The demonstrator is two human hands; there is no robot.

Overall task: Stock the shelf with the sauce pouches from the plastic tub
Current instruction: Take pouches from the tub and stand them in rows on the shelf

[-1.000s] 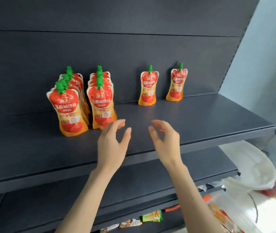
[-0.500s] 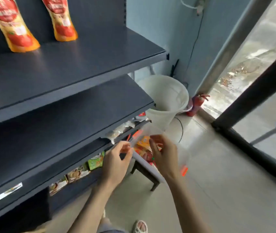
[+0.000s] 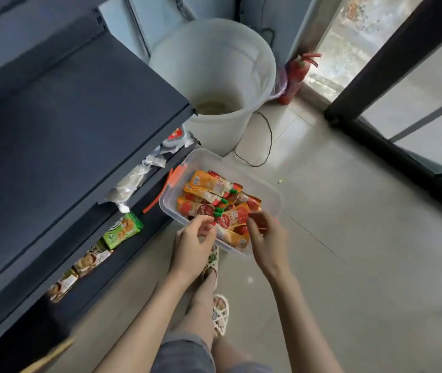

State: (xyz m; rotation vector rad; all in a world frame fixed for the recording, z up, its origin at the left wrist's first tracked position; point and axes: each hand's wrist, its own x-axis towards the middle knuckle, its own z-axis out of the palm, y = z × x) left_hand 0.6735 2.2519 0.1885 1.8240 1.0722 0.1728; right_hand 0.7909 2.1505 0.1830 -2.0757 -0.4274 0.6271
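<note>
A clear plastic tub (image 3: 205, 158) stands low beside the dark shelf unit (image 3: 80, 117). Several orange-and-red sauce pouches (image 3: 209, 184) with green caps lie jumbled inside it. Both hands reach into its near end. My left hand (image 3: 191, 244) has thumb and forefinger curved around the near-left pouches; blur hides whether it grips one. My right hand (image 3: 267, 238) hovers over the near-right pouches with fingers loosely bent, and I see nothing held in it. The stocked upper shelf is out of view.
A large white bucket (image 3: 214, 63) stands behind the tub, with a black cable (image 3: 267, 135) on the floor and a red fire extinguisher (image 3: 295, 74) by the glass door (image 3: 402, 76). Snack packets (image 3: 123, 230) line the lower shelves. My sandalled feet (image 3: 219, 313) are below the tub.
My view has swung from the upper shelf down to the tub. Both hands dropped from the shelf and now reach in among the pouches.
</note>
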